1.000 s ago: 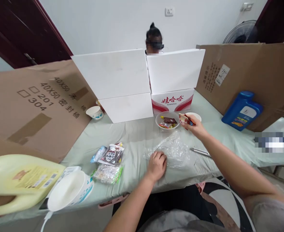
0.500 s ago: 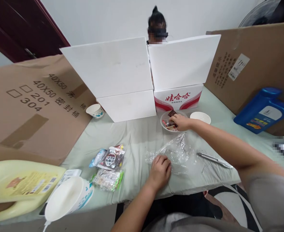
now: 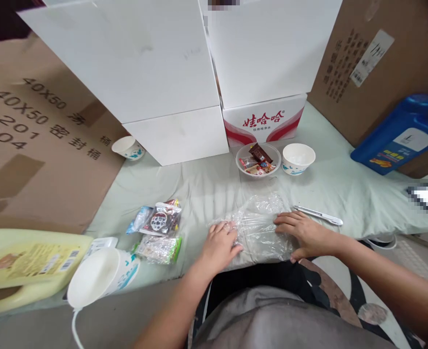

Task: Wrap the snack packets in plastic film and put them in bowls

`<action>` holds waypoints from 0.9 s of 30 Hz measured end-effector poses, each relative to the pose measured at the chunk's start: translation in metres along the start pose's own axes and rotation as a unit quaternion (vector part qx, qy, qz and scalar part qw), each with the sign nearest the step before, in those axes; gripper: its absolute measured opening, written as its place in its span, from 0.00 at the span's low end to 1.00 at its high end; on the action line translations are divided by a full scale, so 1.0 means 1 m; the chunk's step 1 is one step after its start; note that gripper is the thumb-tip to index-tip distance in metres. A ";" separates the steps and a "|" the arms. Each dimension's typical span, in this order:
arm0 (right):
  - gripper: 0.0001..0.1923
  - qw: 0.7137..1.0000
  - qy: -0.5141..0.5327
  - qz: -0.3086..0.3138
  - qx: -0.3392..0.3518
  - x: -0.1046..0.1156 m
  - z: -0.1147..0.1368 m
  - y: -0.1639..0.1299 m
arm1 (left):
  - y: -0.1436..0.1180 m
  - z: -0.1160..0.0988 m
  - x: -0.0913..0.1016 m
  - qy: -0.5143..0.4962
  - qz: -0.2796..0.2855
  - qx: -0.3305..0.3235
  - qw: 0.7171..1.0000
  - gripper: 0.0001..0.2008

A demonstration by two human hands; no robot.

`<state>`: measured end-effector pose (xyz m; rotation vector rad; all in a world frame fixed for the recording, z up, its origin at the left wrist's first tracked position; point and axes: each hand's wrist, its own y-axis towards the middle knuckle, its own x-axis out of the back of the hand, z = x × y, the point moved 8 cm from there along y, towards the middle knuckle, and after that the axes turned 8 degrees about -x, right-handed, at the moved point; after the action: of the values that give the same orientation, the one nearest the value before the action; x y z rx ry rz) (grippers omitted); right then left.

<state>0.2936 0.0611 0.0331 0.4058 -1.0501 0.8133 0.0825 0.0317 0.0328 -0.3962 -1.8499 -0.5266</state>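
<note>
Left hand (image 3: 219, 245): bare, no ring, watch or glove; forearm bare down to the lower picture edge, no sleeve in view. Right hand (image 3: 301, 232): bare likewise, nails short and unpainted; forearm bare out to the right edge. Torso: grey top, plain fabric with no print, seen at the bottom of the picture just below the two hands. Between the grey top and the hands, a band of black garment, plain

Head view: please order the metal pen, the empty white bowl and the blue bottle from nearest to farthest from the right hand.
From the right hand:
1. Metal pen, just behind the hand, on the cloth.
2. Empty white bowl, farther back, beside the snack bowl.
3. Blue bottle, far right, by the cardboard.
</note>
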 end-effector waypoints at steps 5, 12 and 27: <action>0.37 0.995 -0.035 -0.088 -0.011 -0.008 0.007 -0.016 | -0.025 -0.003 0.012 -0.012 0.071 -0.004 0.997 0.08; 0.15 0.992 0.056 -0.098 0.055 -0.019 0.041 -0.018 | -0.021 -0.022 0.021 -0.058 0.078 -0.076 0.992 0.06; 0.12 0.900 0.264 -0.230 -0.261 -0.018 -0.028 -0.025 | -0.029 0.046 0.014 -0.457 -0.068 0.150 0.874 0.04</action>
<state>0.3252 0.0559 0.0059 -0.0411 -0.5840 0.1699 0.0266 0.0325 0.0280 -0.3245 -2.8459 -0.1111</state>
